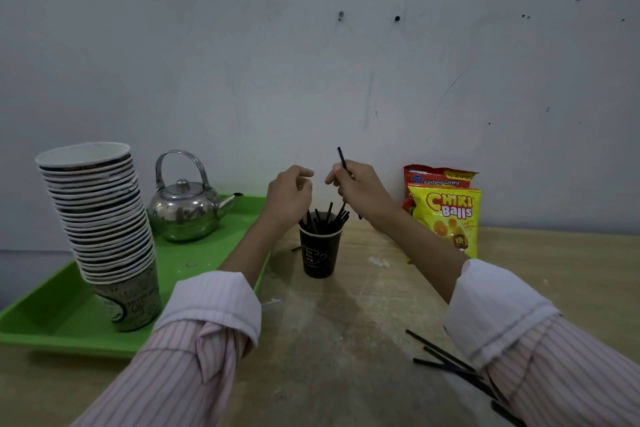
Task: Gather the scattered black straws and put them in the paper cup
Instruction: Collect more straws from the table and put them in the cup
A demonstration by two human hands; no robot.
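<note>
A black paper cup stands upright on the wooden table, with several black straws sticking out of it. Just above and to the right of the cup, my right hand is shut on one black straw that points up and slightly left. My left hand hovers above the cup's left side, fingers curled, with nothing visible in it. Several loose black straws lie on the table near my right sleeve, partly hidden by it. Left of the cup a short black piece lies on the table.
A green tray at the left carries a tall stack of paper cups and a metal kettle. Two snack bags lean against the wall at the right. The wooden table runs to a grey wall.
</note>
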